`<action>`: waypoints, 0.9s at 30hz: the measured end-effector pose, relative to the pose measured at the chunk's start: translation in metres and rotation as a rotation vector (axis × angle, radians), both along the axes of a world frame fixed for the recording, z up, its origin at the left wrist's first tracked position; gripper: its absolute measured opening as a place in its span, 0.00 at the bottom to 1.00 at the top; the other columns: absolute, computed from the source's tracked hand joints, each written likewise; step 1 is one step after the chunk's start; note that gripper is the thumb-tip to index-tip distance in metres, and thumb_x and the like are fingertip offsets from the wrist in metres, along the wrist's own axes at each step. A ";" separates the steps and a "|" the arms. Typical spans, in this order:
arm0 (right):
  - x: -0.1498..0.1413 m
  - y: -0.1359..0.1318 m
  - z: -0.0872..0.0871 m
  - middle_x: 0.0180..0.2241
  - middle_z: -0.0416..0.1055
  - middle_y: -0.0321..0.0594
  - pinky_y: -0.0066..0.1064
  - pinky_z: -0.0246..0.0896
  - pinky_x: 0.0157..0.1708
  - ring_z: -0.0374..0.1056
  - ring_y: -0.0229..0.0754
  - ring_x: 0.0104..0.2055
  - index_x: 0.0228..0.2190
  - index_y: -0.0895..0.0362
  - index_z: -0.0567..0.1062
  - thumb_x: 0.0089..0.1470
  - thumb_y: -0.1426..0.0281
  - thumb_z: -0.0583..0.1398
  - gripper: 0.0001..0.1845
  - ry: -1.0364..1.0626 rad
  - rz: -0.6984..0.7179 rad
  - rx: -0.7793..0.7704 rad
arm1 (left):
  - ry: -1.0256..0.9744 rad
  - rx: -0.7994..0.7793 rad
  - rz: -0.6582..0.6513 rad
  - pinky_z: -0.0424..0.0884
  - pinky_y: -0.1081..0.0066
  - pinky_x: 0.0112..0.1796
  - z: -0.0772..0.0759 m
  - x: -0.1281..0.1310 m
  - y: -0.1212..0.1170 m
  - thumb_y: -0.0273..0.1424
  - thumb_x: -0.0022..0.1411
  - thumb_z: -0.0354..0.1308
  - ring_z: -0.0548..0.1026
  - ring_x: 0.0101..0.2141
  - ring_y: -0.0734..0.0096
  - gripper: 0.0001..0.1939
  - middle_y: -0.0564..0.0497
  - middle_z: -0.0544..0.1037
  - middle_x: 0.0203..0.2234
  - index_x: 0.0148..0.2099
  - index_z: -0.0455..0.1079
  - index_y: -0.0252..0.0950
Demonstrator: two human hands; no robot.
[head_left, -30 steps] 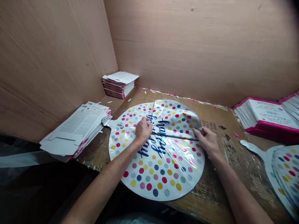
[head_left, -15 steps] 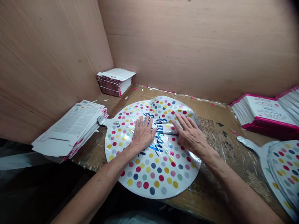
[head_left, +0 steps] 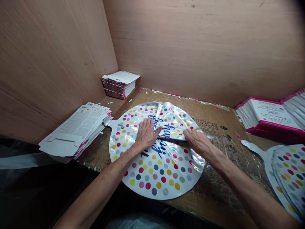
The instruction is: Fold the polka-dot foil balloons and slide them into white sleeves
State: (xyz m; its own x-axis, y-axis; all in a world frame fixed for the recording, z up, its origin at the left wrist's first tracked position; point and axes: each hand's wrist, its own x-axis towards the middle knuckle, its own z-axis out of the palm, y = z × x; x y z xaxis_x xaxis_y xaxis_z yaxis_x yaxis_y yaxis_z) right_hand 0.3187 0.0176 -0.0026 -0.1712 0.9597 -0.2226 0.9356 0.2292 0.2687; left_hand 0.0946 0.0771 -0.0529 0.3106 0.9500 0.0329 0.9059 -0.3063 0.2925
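Observation:
A flat round foil balloon [head_left: 162,181], white with coloured dots and blue lettering, lies in front of me with its tail pointing left. Flat on its middle rests my left hand [head_left: 146,133], fingers stretched and together, thumb apart. My right hand [head_left: 196,138] is closed on a raised fold of the foil right of the lettering, its fingertips pinching the fold's edge. The foil between the hands is creased, and a dark gap shows under the fold. Some of the lettering is hidden by my left hand.
Printed white cards [head_left: 78,127] lie in a fanned pile at left. Another card stack [head_left: 121,84] stands in the back corner. Pink-edged folded cards [head_left: 271,114] and more dotted balloons [head_left: 290,171] are at right. Wooden panels [head_left: 190,47] enclose the cardboard-covered table [head_left: 214,197].
My right hand has gone from lying spread on the foil to pinching a fold of it, which is now lifted. My left hand stays on the middle.

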 end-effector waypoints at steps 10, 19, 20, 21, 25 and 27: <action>-0.017 -0.074 0.044 0.36 0.77 0.54 0.32 0.65 0.31 0.76 0.50 0.38 0.39 0.62 0.75 0.59 0.80 0.51 0.14 -0.087 -0.341 0.029 | -0.200 -0.063 -0.043 0.62 0.60 0.57 0.027 -0.007 0.008 0.51 0.71 0.26 0.68 0.58 0.58 0.36 0.42 0.74 0.54 0.54 0.69 0.35; 0.040 -0.099 -0.030 0.53 0.73 0.51 0.36 0.69 0.50 0.71 0.46 0.54 0.52 0.60 0.71 0.51 0.84 0.48 0.29 0.126 0.128 0.349 | -0.196 -0.079 -0.043 0.58 0.56 0.59 0.027 0.023 0.040 0.49 0.71 0.33 0.65 0.60 0.53 0.31 0.42 0.76 0.53 0.52 0.71 0.36; 0.050 -0.104 -0.035 0.52 0.74 0.51 0.36 0.70 0.48 0.72 0.47 0.52 0.52 0.61 0.71 0.51 0.84 0.48 0.28 0.130 0.096 0.393 | -0.198 -0.093 -0.033 0.58 0.56 0.59 0.028 0.025 0.051 0.49 0.71 0.33 0.64 0.61 0.54 0.32 0.43 0.75 0.54 0.53 0.71 0.36; 0.056 -0.110 -0.037 0.51 0.74 0.52 0.37 0.71 0.46 0.74 0.47 0.50 0.53 0.61 0.70 0.52 0.83 0.48 0.28 0.130 0.042 0.425 | -0.205 -0.102 -0.018 0.58 0.56 0.59 0.030 0.027 0.061 0.50 0.71 0.32 0.64 0.61 0.54 0.32 0.42 0.73 0.57 0.56 0.69 0.36; 0.034 -0.119 -0.028 0.55 0.70 0.58 0.37 0.74 0.37 0.73 0.53 0.50 0.55 0.63 0.68 0.55 0.79 0.51 0.25 0.100 -0.178 0.431 | -0.257 -0.090 0.001 0.57 0.61 0.60 0.050 0.030 0.062 0.51 0.70 0.33 0.59 0.65 0.57 0.35 0.41 0.59 0.66 0.67 0.56 0.34; -0.003 -0.113 -0.021 0.55 0.68 0.61 0.38 0.74 0.35 0.72 0.55 0.50 0.55 0.65 0.68 0.55 0.78 0.53 0.25 0.089 -0.213 0.385 | -0.286 -0.045 0.002 0.59 0.63 0.59 0.058 0.024 0.032 0.50 0.70 0.36 0.62 0.63 0.58 0.33 0.41 0.64 0.64 0.65 0.58 0.34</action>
State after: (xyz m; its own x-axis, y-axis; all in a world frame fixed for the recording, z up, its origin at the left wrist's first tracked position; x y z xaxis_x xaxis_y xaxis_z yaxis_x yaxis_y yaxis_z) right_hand 0.3160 -0.0952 -0.0235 0.0365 0.9857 0.1644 0.9743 -0.0717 0.2135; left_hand 0.1190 0.1091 0.0051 0.2932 0.9530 0.0766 0.7850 -0.2857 0.5496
